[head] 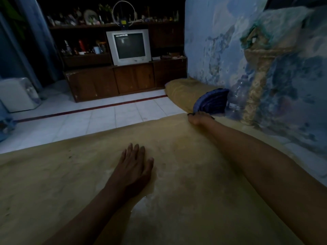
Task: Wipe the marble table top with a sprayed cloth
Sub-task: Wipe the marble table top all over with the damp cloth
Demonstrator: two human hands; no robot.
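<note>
The yellowish marble table top (177,200) fills the lower half of the view, with a pale wet patch near its middle. My left hand (135,167) lies flat on it, palm down, fingers together and empty. My right hand (198,118) is stretched out to the table's far right corner. Its fingers curl right at the lower edge of a crumpled blue cloth (212,101). The dim light hides whether they grip the cloth or only touch it.
Under the cloth lies a yellow cushion (182,91). A clear plastic bottle (238,96) and a woven stand (256,92) lean at the peeling blue wall on the right. Beyond the table are white floor tiles (106,115), a TV (130,46) on a wooden cabinet, and a white box (17,94).
</note>
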